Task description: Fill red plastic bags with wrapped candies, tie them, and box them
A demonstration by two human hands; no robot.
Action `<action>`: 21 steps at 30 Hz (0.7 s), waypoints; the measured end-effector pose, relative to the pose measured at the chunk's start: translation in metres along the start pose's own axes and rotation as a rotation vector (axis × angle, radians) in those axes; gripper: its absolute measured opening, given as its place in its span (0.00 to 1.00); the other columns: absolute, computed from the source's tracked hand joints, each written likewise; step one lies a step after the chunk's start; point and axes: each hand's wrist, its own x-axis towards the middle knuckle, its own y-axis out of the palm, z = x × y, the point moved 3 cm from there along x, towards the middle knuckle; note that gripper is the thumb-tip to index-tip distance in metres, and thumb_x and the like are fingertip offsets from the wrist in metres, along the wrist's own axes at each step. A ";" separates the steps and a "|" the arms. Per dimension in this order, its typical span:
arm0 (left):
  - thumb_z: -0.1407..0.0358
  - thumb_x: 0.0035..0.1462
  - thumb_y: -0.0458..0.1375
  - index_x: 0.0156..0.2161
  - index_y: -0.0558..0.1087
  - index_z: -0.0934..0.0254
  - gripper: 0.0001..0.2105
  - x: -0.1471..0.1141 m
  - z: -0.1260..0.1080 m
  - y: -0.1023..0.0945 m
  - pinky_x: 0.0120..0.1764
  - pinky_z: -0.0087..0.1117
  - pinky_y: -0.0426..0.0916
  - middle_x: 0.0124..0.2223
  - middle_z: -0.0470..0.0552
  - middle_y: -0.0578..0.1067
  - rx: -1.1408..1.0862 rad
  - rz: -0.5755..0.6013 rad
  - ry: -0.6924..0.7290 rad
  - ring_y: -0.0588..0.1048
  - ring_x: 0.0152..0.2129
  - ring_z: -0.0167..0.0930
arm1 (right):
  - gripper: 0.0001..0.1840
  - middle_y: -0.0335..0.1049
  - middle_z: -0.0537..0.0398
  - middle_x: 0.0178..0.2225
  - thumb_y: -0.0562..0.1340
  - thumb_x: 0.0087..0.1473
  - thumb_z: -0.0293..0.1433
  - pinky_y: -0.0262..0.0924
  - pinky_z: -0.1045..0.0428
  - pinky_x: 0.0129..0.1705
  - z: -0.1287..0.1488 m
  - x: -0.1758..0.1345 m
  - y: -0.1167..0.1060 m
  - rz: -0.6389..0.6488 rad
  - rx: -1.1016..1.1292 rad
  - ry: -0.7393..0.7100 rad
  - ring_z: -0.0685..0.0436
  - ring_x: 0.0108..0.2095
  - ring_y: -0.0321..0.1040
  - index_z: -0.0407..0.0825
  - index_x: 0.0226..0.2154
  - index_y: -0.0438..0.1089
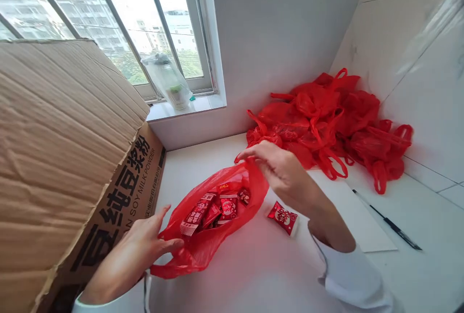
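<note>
A red plastic bag [221, 245] lies on the white table with its mouth spread wide. Inside are several red snack packets [229, 206], one of them long with a white striped end. My left hand [145, 240] holds the bag's near left rim, thumb over the edge and index finger raised; its other fingers are partly hidden. At the far right end, my right hand [277, 165] grips the bag's rim with bent fingers. One loose red packet [283, 217] lies on the table just below my right wrist.
A large open cardboard box [119, 206] stands at the left, its flap [65, 124] raised. Many red plastic bags [319, 114] are heaped at the back right. A black pen [393, 226] lies by a white sheet [355, 221]. On the windowsill stands a plastic-wrapped bottle [172, 85].
</note>
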 end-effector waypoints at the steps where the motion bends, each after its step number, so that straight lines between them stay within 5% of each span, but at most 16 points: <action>1: 0.63 0.52 0.54 0.50 0.69 0.65 0.19 -0.002 -0.006 0.001 0.34 0.30 0.68 0.35 0.52 0.78 -0.046 0.067 -0.010 0.77 0.34 0.36 | 0.16 0.69 0.54 0.40 0.50 0.61 0.24 0.60 0.53 0.44 -0.005 0.001 -0.008 -0.062 0.123 0.042 0.48 0.42 0.66 0.50 0.45 0.68; 4: 0.72 0.48 0.53 0.29 0.71 0.64 0.05 -0.009 -0.017 -0.003 0.27 0.28 0.61 0.29 0.48 0.75 -0.005 0.183 -0.073 0.74 0.27 0.32 | 0.12 0.67 0.56 0.39 0.53 0.62 0.29 0.63 0.54 0.40 -0.019 -0.001 -0.015 -0.109 0.422 0.139 0.50 0.38 0.67 0.53 0.46 0.66; 6: 0.72 0.50 0.51 0.24 0.68 0.64 0.07 -0.014 -0.020 -0.011 0.25 0.27 0.58 0.24 0.46 0.72 -0.019 0.111 -0.032 0.71 0.22 0.29 | 0.12 0.66 0.56 0.39 0.55 0.61 0.31 0.63 0.55 0.38 -0.022 -0.002 -0.013 -0.075 0.535 0.155 0.51 0.37 0.67 0.54 0.47 0.66; 9: 0.59 0.58 0.53 0.32 0.71 0.62 0.10 -0.019 -0.025 -0.029 0.23 0.26 0.60 0.24 0.44 0.72 -0.346 -0.225 0.036 0.70 0.21 0.28 | 0.11 0.66 0.57 0.38 0.55 0.61 0.32 0.62 0.56 0.36 -0.019 -0.003 -0.007 0.001 0.604 0.147 0.52 0.35 0.66 0.54 0.46 0.67; 12: 0.51 0.55 0.58 0.45 0.68 0.58 0.18 -0.018 -0.035 -0.036 0.26 0.26 0.68 0.33 0.44 0.75 -0.856 -0.480 0.105 0.73 0.25 0.29 | 0.11 0.66 0.57 0.37 0.56 0.61 0.34 0.61 0.56 0.35 -0.015 -0.002 -0.001 0.076 0.588 0.163 0.52 0.34 0.64 0.54 0.47 0.66; 16: 0.54 0.52 0.62 0.51 0.65 0.58 0.23 -0.010 -0.054 -0.030 0.28 0.27 0.71 0.37 0.45 0.74 -1.094 -0.345 0.244 0.74 0.28 0.28 | 0.16 0.66 0.58 0.34 0.56 0.61 0.38 0.58 0.56 0.33 -0.011 -0.004 0.001 0.188 0.454 0.212 0.52 0.31 0.62 0.56 0.51 0.65; 21: 0.52 0.54 0.61 0.51 0.67 0.56 0.21 -0.025 -0.041 -0.039 0.26 0.27 0.71 0.33 0.45 0.76 -0.921 -0.462 0.212 0.74 0.24 0.28 | 0.25 0.65 0.61 0.29 0.64 0.54 0.41 0.53 0.57 0.28 -0.009 -0.013 -0.002 0.397 0.179 0.145 0.52 0.28 0.59 0.60 0.54 0.65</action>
